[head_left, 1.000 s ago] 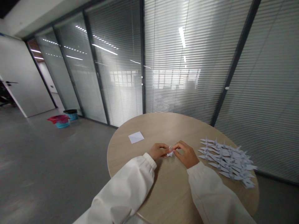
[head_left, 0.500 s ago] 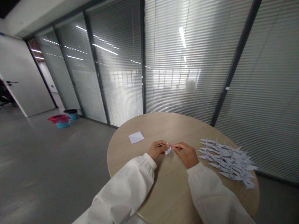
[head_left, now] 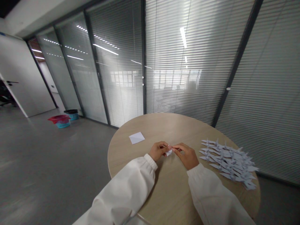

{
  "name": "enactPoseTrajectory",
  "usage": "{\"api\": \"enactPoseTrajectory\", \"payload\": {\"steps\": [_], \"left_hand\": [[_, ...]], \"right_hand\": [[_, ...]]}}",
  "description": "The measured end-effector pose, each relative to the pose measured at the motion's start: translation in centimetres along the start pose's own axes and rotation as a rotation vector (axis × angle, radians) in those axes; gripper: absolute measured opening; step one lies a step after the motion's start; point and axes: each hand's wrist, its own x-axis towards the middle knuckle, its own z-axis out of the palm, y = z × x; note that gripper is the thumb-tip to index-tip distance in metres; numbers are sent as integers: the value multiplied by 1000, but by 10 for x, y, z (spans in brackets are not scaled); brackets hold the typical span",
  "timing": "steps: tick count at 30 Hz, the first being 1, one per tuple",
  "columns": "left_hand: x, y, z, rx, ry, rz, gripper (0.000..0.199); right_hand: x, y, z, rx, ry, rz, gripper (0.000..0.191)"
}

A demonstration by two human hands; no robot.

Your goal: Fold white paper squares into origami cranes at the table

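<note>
Over the middle of the round wooden table [head_left: 164,193], my left hand [head_left: 158,151] grips a small folded white paper [head_left: 168,152] between thumb and fingers. My right hand [head_left: 187,154] meets it from the right, its thumb and forefinger pinched on the paper's right edge. The paper's finer folds are too small to make out, and fingers cover part of it. A flat white paper square [head_left: 137,137] with a diagonal crease lies beyond my left hand. Several folded white paper cranes [head_left: 231,161] sit in close rows on the right side of the table.
Behind the table stands a glass partition with blinds [head_left: 178,62]. On the floor at the left are a blue bin with a red liner [head_left: 61,121] and a bin with a black liner [head_left: 72,114], near an open door [head_left: 25,75].
The fingertips of both hands have shifted very slightly around the small paper, and its visible part looks a little smaller. The square and the cranes have not moved.
</note>
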Motion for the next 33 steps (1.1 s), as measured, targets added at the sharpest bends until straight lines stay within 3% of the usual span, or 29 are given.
{"api": "enactPoseTrajectory", "payload": {"steps": [8, 20, 33], "left_hand": [[1, -2, -1, 84, -9, 30, 40], [0, -3, 2, 117, 22, 80, 34], [1, -3, 2, 139, -16, 147, 38]], "right_hand": [[0, -1, -2, -54, -19, 4, 20], [1, -3, -1, -41, 38, 34, 11], [0, 2, 0, 55, -25, 192, 23]]}}
